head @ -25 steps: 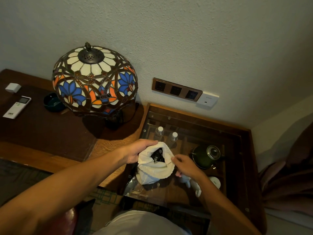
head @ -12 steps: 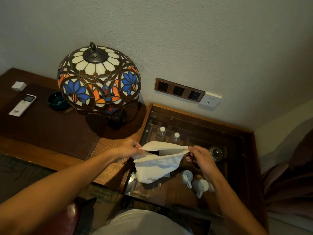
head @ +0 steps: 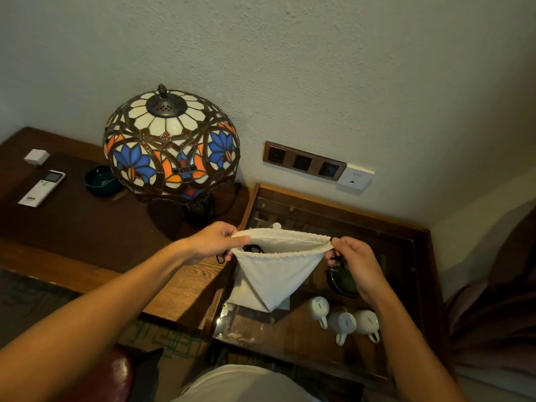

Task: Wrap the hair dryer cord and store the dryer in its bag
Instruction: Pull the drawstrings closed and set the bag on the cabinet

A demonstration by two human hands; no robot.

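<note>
Bag (head: pixel 277 278), white cloth drawstring pouch, held in the air over the glass-topped cabinet (head: pixel 417 242), mouth stretched wide between both hands. Left hand (head: pixel 213 245) pinches the left end of the rim, fingers closed on the cloth; right hand (head: pixel 352 258) pinches the right end the same way, a dark cord loop showing at each hand. Cloth is soft and limp, no shape of its own; it hangs to a point, so judged some weight sits inside. Best hold is the gathered rim or the cord loops, not the body. Dryer itself hidden, only a dark bit (head: pixel 253 248) shows in the mouth at left, cannot tell whether cord or dryer. Whether the cord is wrapped cannot be seen. Below the glass: mugs (head: pixel 342 317), dark green teapot (head: pixel 342 281) partly behind the right hand. Stained-glass lamp (head: pixel 171 146) on the desk to the left
</note>
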